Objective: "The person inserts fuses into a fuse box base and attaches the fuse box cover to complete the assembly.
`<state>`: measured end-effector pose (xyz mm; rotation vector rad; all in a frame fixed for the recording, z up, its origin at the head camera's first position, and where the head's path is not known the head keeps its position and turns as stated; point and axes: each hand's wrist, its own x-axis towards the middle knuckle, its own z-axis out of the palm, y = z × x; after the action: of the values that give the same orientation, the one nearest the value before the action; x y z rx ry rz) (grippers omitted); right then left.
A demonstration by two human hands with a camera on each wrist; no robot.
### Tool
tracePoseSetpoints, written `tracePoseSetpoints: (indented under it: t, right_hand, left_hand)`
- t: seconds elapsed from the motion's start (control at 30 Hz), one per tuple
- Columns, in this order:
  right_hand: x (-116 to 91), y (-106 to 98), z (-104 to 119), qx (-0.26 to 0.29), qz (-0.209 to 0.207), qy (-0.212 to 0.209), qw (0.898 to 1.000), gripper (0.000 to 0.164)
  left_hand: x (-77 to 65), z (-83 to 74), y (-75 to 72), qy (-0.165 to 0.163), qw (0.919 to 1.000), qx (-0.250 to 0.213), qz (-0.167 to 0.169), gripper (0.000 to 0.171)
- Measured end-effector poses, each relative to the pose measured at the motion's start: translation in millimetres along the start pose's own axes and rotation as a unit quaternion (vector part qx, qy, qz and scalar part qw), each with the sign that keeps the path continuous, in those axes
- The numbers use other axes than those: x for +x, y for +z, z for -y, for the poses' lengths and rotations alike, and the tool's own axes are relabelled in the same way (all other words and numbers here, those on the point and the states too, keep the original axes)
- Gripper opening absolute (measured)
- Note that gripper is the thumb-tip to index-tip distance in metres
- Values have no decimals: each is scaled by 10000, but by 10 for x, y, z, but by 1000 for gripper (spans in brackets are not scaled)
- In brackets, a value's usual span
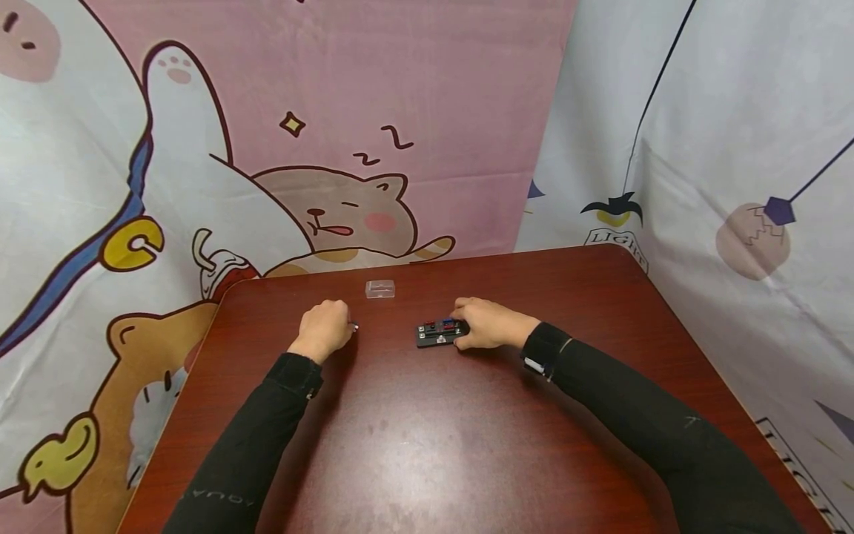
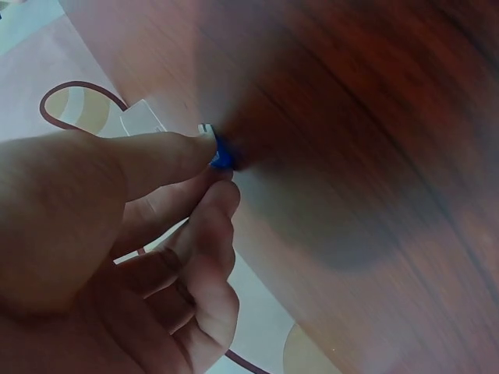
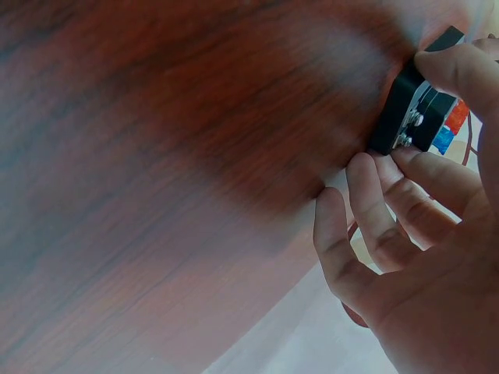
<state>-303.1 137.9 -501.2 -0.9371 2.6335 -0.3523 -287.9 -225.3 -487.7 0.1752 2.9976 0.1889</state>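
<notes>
A black fuse block (image 1: 432, 340) with red and blue fuses on top lies on the table, right of its middle. My right hand (image 1: 490, 324) grips it by its right end, thumb on the near side and fingers on the far side. The right wrist view shows metal screws on the end of the block (image 3: 401, 109) near the fingertips. Off to the left, my left hand (image 1: 323, 330) pinches a small blue blade fuse (image 2: 222, 156) between thumb and index finger, close to the tabletop. A bit of its pale metal shows; the fingers cover the rest.
A small clear plastic box (image 1: 380, 289) sits near the back edge of the brown table (image 1: 414, 415), beyond and between the hands. Printed cloth (image 1: 467, 111) hangs behind the table and along its sides.
</notes>
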Motion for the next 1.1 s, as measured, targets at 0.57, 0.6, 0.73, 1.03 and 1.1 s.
tracePoseSetpoints:
  t: [0.57, 0.6, 0.73, 1.03, 1.1]
  right_hand:
    - [-3, 23, -13, 2, -65, -37, 10000, 71]
    - [-3, 22, -13, 5, -51, -29, 10000, 71]
    - [-3, 22, -12, -4, -18, -9, 10000, 71]
    - [5, 17, -6, -111, -107, -83, 9998, 69]
    - [6, 19, -6, -115, -104, -93, 9998, 69]
  left_hand:
    - [-19, -33, -20, 261, 9993, -180, -185, 10]
    - [-24, -36, -22, 293, 9992, -191, -185, 9]
    - [-39, -71, -25, 415, 9986, -219, -231, 7]
    - [-52, -222, -67, 654, 9966, -129, -487, 7]
    - [-59, -249, -77, 664, 9965, -94, -505, 6]
